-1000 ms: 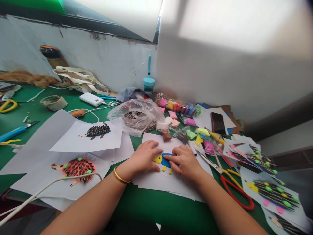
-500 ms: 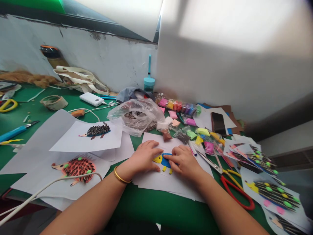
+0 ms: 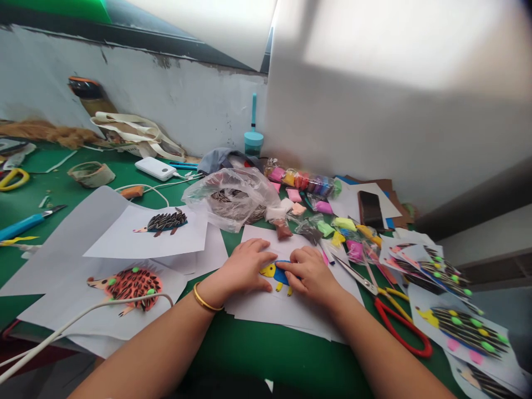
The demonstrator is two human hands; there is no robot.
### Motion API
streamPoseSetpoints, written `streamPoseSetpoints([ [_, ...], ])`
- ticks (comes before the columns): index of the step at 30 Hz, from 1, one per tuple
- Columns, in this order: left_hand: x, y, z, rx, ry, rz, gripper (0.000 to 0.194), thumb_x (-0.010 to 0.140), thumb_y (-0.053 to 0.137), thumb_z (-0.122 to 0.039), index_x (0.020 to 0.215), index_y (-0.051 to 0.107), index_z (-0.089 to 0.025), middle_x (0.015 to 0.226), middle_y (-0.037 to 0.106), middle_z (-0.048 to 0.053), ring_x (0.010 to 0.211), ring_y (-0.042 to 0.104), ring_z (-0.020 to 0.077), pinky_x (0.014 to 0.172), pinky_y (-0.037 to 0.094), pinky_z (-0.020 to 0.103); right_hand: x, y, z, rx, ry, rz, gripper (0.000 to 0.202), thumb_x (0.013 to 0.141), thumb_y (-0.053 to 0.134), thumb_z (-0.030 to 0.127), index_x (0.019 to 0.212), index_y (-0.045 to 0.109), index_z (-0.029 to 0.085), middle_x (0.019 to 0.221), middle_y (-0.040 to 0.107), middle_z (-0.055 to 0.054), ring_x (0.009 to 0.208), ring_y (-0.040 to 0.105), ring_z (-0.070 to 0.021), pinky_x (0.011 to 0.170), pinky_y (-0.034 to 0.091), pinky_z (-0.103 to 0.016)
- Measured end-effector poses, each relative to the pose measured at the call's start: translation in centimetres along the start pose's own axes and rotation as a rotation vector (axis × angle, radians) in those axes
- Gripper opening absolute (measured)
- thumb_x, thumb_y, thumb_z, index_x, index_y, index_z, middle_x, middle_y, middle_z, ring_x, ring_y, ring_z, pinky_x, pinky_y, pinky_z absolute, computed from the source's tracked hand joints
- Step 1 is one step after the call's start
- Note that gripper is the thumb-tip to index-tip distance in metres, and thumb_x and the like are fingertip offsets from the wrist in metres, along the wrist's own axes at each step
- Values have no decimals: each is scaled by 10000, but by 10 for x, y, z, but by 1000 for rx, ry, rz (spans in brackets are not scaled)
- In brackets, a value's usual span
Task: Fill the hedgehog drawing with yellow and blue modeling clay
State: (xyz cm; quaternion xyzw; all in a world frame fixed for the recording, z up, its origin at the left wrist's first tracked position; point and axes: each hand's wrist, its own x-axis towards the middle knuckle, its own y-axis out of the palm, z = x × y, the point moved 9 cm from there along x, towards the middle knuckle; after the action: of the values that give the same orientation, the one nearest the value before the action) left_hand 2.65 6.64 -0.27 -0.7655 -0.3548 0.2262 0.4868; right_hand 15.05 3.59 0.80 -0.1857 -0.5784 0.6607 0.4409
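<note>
On a stack of white paper (image 3: 266,310) lies a flat clay hedgehog figure (image 3: 282,275), with a yellow face, a blue body and yellow feet. My left hand (image 3: 249,266) rests on the sheet at the figure's left, thumb and fingers spread around the yellow face and gripping nothing. From the right, my right hand (image 3: 311,274) presses the stretched index fingertip onto the blue clay. Its other fingers are loosely bent, and nothing shows held in them. This hand hides the right part of the blue body.
Scissors (image 3: 380,293) lie open at the right, beside finished seed-covered hedgehog pictures (image 3: 469,327). A plastic bag of sunflower seeds (image 3: 233,194) and several clay packets (image 3: 324,227) stand behind the paper. More hedgehog pictures (image 3: 128,288) lie left, crossed by a white cable (image 3: 95,307).
My right hand shifts very slightly on the blue clay, its index finger still pressed there. The left hand and the paper look unmoved.
</note>
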Motion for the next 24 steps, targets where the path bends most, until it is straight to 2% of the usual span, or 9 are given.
streamPoseSetpoints([
  [5,0,1,2,-22,-8,-3,791,537,883,-494,1259,618,-311,1458,456,102,1363,379,360,1127,309,521,2,4,1,1,13,25,333,868,588,220,1156,719,323,887,592,-42,867,476,-200,803,290,-370],
  [12,0,1,1,-3,-3,2,788,544,877,-500,1264,612,-319,1453,461,88,1361,383,351,1128,317,508,2,-2,-4,20,53,-29,335,869,567,220,1153,725,303,869,574,-40,842,463,-196,777,287,-363],
  [18,1,1,0,4,-13,10,792,544,883,-484,1266,616,-296,1454,464,104,1367,380,353,1126,321,515,4,4,0,10,35,16,342,876,577,220,1177,710,313,875,585,-37,872,474,-199,803,286,-371],
  [24,0,0,-1,-1,-12,12,797,546,882,-485,1272,609,-301,1460,460,107,1374,372,352,1126,318,517,4,3,-3,30,56,-12,340,872,572,223,1170,711,311,882,584,-41,873,475,-204,802,295,-369],
])
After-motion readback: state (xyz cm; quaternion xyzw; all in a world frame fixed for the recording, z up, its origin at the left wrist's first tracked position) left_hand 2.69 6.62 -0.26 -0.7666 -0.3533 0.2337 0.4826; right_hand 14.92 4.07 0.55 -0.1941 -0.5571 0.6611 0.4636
